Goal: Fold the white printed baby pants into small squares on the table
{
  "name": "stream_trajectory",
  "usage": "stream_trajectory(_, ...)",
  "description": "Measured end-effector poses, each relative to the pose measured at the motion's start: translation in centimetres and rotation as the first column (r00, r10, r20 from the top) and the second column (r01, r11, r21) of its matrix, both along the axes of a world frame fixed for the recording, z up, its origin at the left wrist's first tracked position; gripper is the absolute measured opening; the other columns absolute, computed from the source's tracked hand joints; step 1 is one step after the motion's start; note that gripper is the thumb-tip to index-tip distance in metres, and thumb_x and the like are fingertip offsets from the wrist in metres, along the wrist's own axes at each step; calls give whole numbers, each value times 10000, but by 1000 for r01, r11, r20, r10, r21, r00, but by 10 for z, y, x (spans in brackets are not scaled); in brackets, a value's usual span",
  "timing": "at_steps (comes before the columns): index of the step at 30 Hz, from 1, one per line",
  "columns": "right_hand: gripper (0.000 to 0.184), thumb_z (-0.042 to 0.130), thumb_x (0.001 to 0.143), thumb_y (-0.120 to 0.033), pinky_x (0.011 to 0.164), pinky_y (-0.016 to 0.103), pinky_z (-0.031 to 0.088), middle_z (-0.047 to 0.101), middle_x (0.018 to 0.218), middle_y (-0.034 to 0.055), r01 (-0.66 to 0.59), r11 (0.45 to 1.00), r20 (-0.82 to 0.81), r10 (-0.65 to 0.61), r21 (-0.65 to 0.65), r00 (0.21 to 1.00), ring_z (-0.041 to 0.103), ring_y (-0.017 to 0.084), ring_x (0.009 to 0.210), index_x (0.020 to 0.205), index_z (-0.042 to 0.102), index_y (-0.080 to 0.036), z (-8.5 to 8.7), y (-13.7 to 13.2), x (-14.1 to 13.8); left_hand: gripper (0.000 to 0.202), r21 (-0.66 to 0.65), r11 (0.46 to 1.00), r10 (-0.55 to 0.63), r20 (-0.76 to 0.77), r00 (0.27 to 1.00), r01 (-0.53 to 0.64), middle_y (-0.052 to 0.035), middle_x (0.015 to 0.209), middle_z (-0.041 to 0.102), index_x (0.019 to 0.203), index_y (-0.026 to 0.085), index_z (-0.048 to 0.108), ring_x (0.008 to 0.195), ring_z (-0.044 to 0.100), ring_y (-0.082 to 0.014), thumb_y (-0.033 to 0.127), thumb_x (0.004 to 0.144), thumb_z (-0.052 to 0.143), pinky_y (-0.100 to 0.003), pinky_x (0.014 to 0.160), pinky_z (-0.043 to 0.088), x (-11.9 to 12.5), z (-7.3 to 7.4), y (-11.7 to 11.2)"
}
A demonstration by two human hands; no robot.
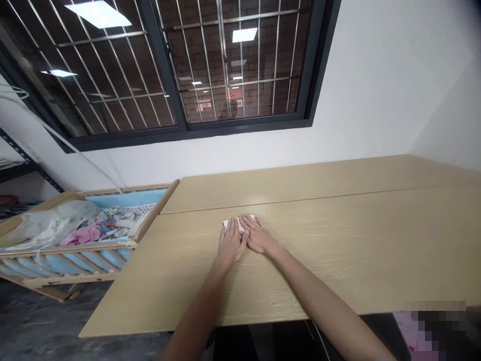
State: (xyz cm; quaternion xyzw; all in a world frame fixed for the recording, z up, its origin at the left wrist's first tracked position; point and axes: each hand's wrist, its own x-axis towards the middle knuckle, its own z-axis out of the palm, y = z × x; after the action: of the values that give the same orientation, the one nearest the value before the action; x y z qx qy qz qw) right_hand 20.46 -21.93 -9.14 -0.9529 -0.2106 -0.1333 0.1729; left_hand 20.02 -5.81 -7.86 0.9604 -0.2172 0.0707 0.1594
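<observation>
Both my hands lie flat, side by side, on a small white folded item [240,222] in the middle of a light wooden table [338,240]. My left hand [231,244] has its fingers stretched out over the item's left part. My right hand [257,235] lies with fingers extended over its right part. Only the white edges of the item show beyond my fingertips; I cannot make out whether it is cloth or paper.
A wooden baby cot [75,235] with blue lining, holding several crumpled clothes and a plastic bag, stands left of the table. A barred dark window [180,65] fills the white wall behind. A metal shelf [18,165] stands far left.
</observation>
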Motion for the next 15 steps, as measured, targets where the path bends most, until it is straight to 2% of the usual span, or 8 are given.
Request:
stream_trajectory(3, 634, 222, 1043, -397, 1260, 471, 146, 209, 1659, 113, 43, 999, -60, -42, 17, 997, 170, 245, 1547, 1605, 229, -103, 3, -8, 0, 768, 1, 999, 36, 13, 999, -36, -155, 1659, 175, 1583, 53, 190, 1553, 132, -261, 575, 1019, 161, -467, 1274, 132, 3, -3, 6)
stream_trajectory(6, 673, 201, 1048, -440, 1257, 459, 144, 193, 1660, 150, 119, 992, -131, -112, 51, 985, 148, 257, 1551, 1599, 214, -55, 4, -15, 1, 786, -7, 997, 71, 8, 997, -71, -201, 1653, 164, 1575, 37, 198, 1550, 135, -301, 585, 1012, 238, -485, 1260, 151, 9, -5, 13)
stream_trajectory(9, 729, 238, 1043, -503, 1246, 483, 153, 169, 1659, 202, 177, 977, -125, -162, 120, 979, 116, 292, 1553, 1591, 201, -23, 9, -20, 0, 819, -14, 998, 66, 21, 998, -66, -224, 1651, 160, 1561, 64, 255, 1547, 116, -352, 622, 975, 379, -548, 1236, 159, 15, 4, 27)
stream_trajectory(11, 691, 315, 1033, -494, 1230, 492, 190, 211, 1648, 205, 142, 974, -34, -138, 177, 990, 158, 308, 1538, 1574, 270, -66, 17, -22, -2, 768, -66, 998, 6, 73, 997, -2, -182, 1636, 258, 1515, 161, 380, 1521, 197, -369, 628, 921, 519, -577, 1205, 196, 19, 15, 39)
stream_trajectory(13, 561, 392, 1019, -438, 1194, 481, 264, 375, 1566, 183, 59, 973, 67, -76, 223, 995, 307, 300, 1468, 1491, 430, -138, 27, -23, -5, 598, -122, 988, -84, 122, 989, 99, -119, 1531, 460, 1366, 245, 553, 1431, 370, -339, 582, 878, 625, -542, 1166, 261, 22, 26, 52)
stream_trajectory(15, 426, 460, 993, -387, 1134, 458, 350, 544, 1399, 152, -29, 968, 118, -1, 250, 993, 468, 280, 1325, 1353, 559, -182, 36, -25, -8, 447, -143, 973, -165, 130, 978, 183, -71, 1373, 607, 1196, 266, 656, 1317, 493, -292, 539, 843, 691, -479, 1133, 310, 25, 31, 61)
